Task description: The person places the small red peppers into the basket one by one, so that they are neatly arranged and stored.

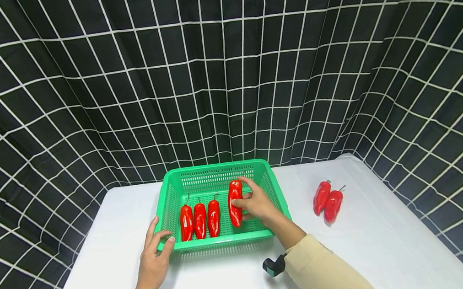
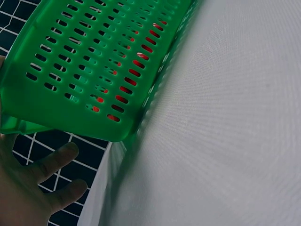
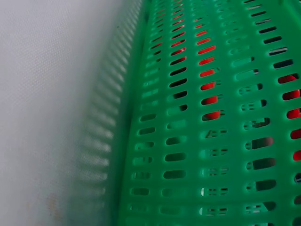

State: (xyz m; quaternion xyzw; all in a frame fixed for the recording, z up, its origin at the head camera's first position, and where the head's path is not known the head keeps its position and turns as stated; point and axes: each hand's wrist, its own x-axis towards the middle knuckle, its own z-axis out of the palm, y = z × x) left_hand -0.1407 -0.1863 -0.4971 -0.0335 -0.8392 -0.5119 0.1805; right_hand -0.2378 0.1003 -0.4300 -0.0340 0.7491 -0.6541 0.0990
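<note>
A green slotted plastic basket (image 1: 231,240) stands on the white table. Inside, on its left half, three red peppers (image 1: 200,218) lie side by side with stems pointing away. My right hand (image 1: 257,203) reaches over the front rim and grips another red pepper (image 1: 235,204) between thumb and fingers, over the basket's right half. At the front left corner, my left hand (image 1: 157,252) holds the rim with thumb and fingers. The left wrist view shows that hand (image 2: 37,181) at the basket's corner, two fingers spread. Through the wall slots in the right wrist view, red shows; the right hand is hidden there.
Two more red peppers (image 1: 322,197) lie together on the table (image 1: 370,224) to the right of the basket. A black wrist camera (image 1: 274,266) sticks out from the right sleeve. Dark cloth with a white grid (image 1: 217,81) hangs behind and at both sides.
</note>
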